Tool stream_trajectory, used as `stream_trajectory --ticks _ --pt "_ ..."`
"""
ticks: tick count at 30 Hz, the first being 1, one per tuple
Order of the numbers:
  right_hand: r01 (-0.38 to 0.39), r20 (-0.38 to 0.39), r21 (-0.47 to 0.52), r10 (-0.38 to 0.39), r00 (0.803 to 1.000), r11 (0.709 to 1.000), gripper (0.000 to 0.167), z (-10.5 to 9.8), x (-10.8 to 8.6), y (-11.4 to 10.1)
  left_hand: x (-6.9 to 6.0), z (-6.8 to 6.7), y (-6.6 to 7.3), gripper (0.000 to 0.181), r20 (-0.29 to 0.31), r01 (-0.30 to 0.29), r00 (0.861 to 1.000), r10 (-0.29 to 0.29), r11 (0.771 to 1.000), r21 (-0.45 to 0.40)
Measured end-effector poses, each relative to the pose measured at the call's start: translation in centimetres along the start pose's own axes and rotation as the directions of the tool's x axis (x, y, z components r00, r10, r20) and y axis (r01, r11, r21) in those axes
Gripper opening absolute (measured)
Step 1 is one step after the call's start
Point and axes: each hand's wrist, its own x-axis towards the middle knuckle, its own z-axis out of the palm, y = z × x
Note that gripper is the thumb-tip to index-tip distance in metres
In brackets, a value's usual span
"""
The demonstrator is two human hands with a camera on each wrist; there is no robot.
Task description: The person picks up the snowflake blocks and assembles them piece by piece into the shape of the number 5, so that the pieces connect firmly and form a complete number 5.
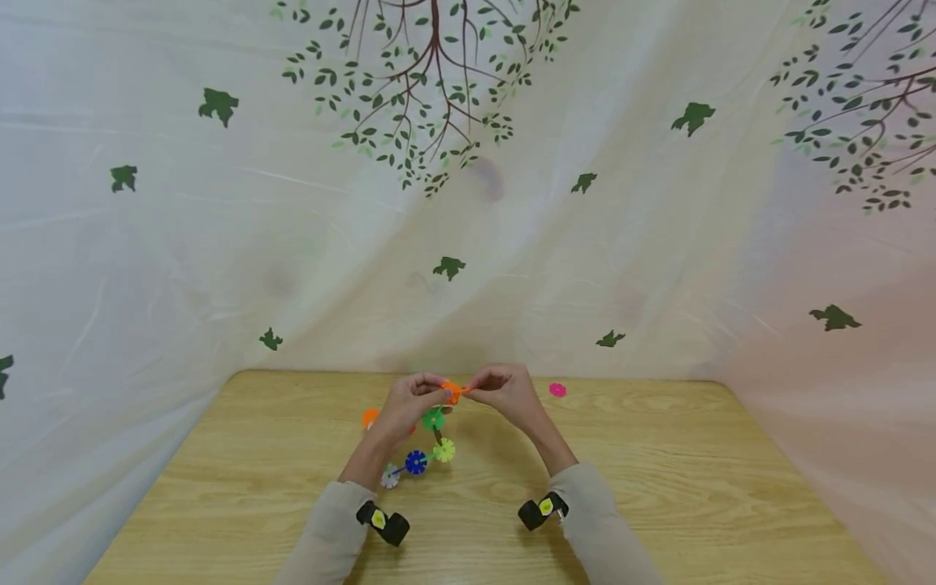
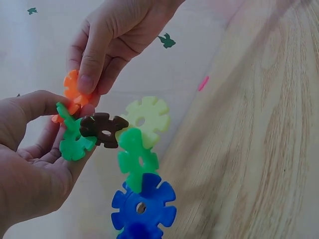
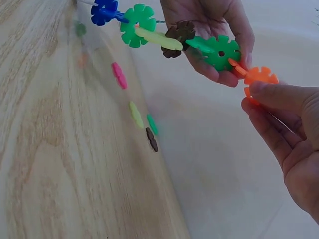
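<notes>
A chain of notched flower discs hangs between the hands: a blue disc (image 2: 143,206), a pale yellow disc (image 2: 149,117), a brown disc (image 2: 103,130), green discs (image 2: 77,144) and orange ones. My left hand (image 2: 35,164) grips the chain's green and orange end between thumb and fingers. My right hand (image 3: 294,124) pinches an orange disc (image 3: 261,75) between thumb and fingertips, where it touches another orange piece beside the green disc. Both hands, left (image 1: 405,406) and right (image 1: 512,394), meet above the table's far part.
A pink disc (image 1: 558,390) lies on the wooden table (image 1: 658,471) right of the hands. In the right wrist view, loose pink (image 3: 119,75), yellow (image 3: 135,114), green (image 3: 152,124) and brown (image 3: 151,140) discs lie near the table's edge. A white printed curtain (image 1: 351,268) hangs behind.
</notes>
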Motion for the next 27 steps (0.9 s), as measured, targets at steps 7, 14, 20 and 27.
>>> stream_trajectory --ticks 7,14,20,27 --pt "-0.031 -0.028 -0.053 0.029 0.999 0.998 0.009 0.3 0.0 -0.5 0.0 0.0 0.0 0.024 0.045 0.012 0.999 -0.012 1.000 0.010" --pt "-0.026 -0.045 -0.066 0.023 0.999 0.997 0.010 0.3 0.0 -0.2 0.0 0.1 -0.2 0.025 0.079 -0.013 0.997 0.014 1.000 -0.017" --pt "-0.059 -0.061 -0.116 0.052 0.997 0.992 0.011 0.3 0.1 -0.6 0.0 0.5 -0.3 0.024 0.043 -0.028 0.999 0.030 0.999 -0.037" --pt "-0.076 0.026 -0.214 0.083 0.996 0.974 0.013 -0.1 1.0 -1.4 0.1 0.4 -0.3 0.029 -0.028 -0.014 1.000 0.014 1.000 -0.028"
